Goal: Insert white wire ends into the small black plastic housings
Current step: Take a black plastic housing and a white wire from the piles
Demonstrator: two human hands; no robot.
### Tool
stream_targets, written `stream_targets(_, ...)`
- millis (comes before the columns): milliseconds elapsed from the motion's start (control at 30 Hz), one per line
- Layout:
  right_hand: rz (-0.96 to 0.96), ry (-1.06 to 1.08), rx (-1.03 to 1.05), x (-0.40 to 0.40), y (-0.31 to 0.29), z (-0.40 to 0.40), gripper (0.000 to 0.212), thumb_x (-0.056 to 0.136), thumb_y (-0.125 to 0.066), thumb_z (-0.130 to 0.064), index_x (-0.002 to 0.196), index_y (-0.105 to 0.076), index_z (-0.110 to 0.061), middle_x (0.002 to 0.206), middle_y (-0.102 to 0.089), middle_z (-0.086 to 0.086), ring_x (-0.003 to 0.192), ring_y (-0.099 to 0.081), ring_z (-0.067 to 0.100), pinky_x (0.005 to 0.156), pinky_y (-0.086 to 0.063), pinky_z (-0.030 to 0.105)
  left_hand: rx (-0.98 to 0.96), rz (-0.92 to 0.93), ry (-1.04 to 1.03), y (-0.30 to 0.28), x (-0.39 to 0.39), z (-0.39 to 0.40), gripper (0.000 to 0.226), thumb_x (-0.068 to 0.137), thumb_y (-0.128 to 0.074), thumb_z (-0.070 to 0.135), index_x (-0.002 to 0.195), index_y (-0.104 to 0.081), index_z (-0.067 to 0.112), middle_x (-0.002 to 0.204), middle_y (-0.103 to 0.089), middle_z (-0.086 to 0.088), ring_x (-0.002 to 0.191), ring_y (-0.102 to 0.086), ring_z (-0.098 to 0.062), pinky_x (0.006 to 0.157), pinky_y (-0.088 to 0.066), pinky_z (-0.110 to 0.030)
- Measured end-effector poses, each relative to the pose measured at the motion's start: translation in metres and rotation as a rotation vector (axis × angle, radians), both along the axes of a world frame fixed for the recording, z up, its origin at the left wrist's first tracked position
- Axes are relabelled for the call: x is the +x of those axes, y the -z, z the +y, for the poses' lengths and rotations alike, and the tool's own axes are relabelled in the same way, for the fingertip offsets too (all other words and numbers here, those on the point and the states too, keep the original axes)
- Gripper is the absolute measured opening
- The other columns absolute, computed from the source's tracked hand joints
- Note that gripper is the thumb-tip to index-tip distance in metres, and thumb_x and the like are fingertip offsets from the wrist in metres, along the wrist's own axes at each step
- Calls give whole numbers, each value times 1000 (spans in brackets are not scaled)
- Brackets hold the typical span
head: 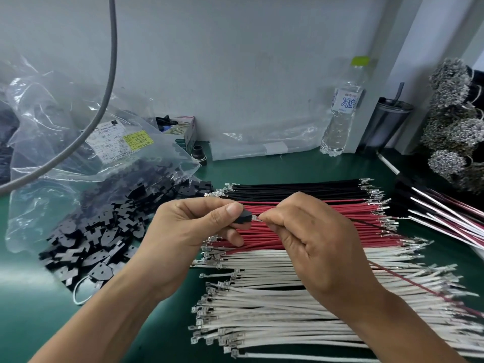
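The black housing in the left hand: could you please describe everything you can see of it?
The black housing is a small, matte, plastic-looking piece, mostly hidden by the left hand, which pinches it between thumb and fingers above the red wires. Its exposed end points right, toward a metal terminal pinched by the right hand. The terminal meets its opening; how far in is unclear.

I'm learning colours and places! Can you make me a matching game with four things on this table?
Things:
1. water bottle
2. black housing
3. white wires
4. black wires

Places:
A. pinched in the left hand
B. nearest the person
C. standing by the back wall
D. just behind the red wires

Pairs: 1-C, 2-A, 3-B, 4-D
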State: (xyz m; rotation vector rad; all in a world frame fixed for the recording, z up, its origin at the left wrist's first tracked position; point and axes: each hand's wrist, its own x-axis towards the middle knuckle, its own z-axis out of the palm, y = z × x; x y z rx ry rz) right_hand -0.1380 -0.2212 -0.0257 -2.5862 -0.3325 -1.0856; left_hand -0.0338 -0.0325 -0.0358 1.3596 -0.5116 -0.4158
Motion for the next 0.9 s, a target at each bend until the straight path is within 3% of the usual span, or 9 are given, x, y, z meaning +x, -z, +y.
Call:
stream_targets(67, -10, 36, -155, 1, 0, -1, 13, 94, -68, -3, 104, -73, -8, 90, -64, 2, 76, -58, 21, 56, -51, 38, 36, -21, 3, -1, -2, 0, 32, 76, -85, 35, 95, -82, 10, 95, -78, -21, 70, -70, -28, 83, -55, -32)
stream_targets(133, -2, 35, -184, 2, 1, -2, 14, 93, -68, 0, 104, -72, -8, 90, -62, 3, 76, -57, 21, 57, -51, 38, 42, -20, -18, -2, -3, -1, 30, 75, -82, 34, 93, -82, 9, 93, -78, -21, 69, -70, -28, 80, -56, -30)
stream_targets(433, 73, -19, 292, 0, 0, 9, 14, 96, -63, -20, 100, -75, -16, 92, -67, -10, 86, -63, 4, 75, -50, 17, -9, -107, -122, -2, -18, -12, 24, 76, -80, 34, 93, -83, 17, 88, -80, -12, 71, -76, -26, 74, -61, -30)
stream_targets(500, 88, -17, 371, 0, -1, 8, 10, 94, -69, -19, 99, -76, -17, 90, -68, -14, 87, -64, 2, 75, -48, 12, 23, -271, -163, -2, -17, -11, 29, 78, -81, 33, 105, -81, 25, 97, -80, -4, 82, -77, -24, 79, -62, -30)
stream_targets(567, 119, -14, 434, 1, -1, 6, 8, 92, -72, -18, 98, -77, -19, 88, -67, -17, 83, -64, 3, 70, -46, 10, 142, -554, -176, -1, -16, -9, 39, 76, -82, 31, 115, -78, 31, 102, -78, 6, 89, -75, -20, 81, -60, -25)
stream_targets(633, 162, -7, 482, 1, -1, 2, 8, 91, -72, -21, 97, -77, -21, 85, -65, -17, 80, -64, 6, 66, -46, 12, 214, -667, -187, 1, -15, -7, 33, 76, -82, 29, 108, -78, 39, 90, -78, 13, 78, -75, -12, 72, -60, -19)
stream_targets(733, 181, 45, 317, -1, -1, -5, 8, 91, -73, -28, 93, -77, -22, 83, -64, -15, 77, -62, 8, 65, -49, 22, 163, -523, -170, 0, -14, -6, 20, 76, -80, 31, 94, -80, 40, 75, -78, 11, 61, -74, -10, 61, -60, -20)
stream_targets(800, 152, 46, 205, -2, -2, -6, 12, 93, -70, -27, 86, -76, -20, 80, -63, -13, 73, -60, 7, 63, -50, 29, 129, -453, -135, 1, -11, -4, 16, 78, -80, 30, 92, -82, 35, 76, -79, 4, 61, -75, -17, 62, -63, -30)
stream_targets(900, 133, 19, 153, -2, -1, -2, 17, 93, -65, -27, 83, -74, -16, 78, -62, -10, 71, -58, 8, 64, -49, 28, 108, -400, -71, 0, -10, -2, 12, 81, -80, 24, 92, -82, 27, 78, -79, -5, 63, -75, -25, 66, -65, -42)
